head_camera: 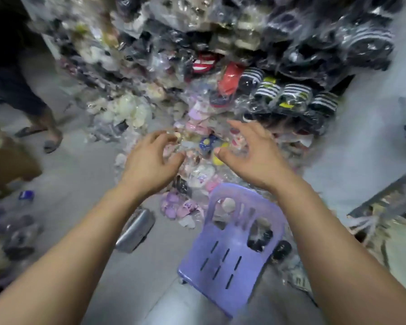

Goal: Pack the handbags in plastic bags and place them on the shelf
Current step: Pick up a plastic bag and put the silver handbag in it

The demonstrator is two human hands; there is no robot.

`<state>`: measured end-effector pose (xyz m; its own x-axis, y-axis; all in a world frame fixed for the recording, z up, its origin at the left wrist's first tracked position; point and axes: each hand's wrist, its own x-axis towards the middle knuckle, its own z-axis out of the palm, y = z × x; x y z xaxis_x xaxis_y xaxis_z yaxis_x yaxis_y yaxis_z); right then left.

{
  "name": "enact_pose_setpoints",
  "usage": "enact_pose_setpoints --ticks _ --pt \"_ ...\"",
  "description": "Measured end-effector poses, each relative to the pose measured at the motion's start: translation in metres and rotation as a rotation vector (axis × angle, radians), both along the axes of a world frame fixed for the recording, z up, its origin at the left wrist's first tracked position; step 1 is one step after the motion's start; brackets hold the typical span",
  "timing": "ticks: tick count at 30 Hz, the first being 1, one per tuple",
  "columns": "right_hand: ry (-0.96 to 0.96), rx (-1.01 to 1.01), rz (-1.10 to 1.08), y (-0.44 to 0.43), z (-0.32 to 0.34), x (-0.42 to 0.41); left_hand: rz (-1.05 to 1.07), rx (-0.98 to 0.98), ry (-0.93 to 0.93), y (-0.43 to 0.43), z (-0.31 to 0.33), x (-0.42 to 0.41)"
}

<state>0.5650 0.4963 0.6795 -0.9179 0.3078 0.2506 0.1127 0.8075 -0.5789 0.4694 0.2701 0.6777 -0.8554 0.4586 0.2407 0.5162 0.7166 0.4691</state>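
Reaching beyond the purple chair (232,242) into the stack of bagged goods (197,127) — probably the shelving step. Right hand (249,151) is spread wide and empty; left hand (152,158) is curled — blur hides any pinch. Next needs a steady two-handed tuck.

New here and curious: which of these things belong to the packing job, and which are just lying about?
Job: left hand, right hand, stack of plastic-bagged goods they reach toward.
Lying about: purple chair, silver object, brown box, another person's legs.

Left hand (150,158) and right hand (251,151) held out, fingers curved, over blurred pile of plastic-wrapped goods (197,66), purple chair (232,249) just below, another person's legs (35,109) at left
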Motion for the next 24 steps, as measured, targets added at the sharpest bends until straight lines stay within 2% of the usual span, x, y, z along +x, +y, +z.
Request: enact_pose_setpoints --ticks 6,13,24 --pt "-0.093 0.006 0.261 -0.109 -0.010 -0.098 0.240 0.050 -0.016 -0.112 -0.014 -0.039" --pt "-0.161 -0.024 0.455 -0.197 -0.033 -0.191 0.456 -0.001 -0.047 -0.201 -0.036 -0.082" --pt "-0.279 -0.100 0.537 -0.252 -0.114 -0.343 0.550 -0.113 -0.203 -0.245 -0.102 -0.215"
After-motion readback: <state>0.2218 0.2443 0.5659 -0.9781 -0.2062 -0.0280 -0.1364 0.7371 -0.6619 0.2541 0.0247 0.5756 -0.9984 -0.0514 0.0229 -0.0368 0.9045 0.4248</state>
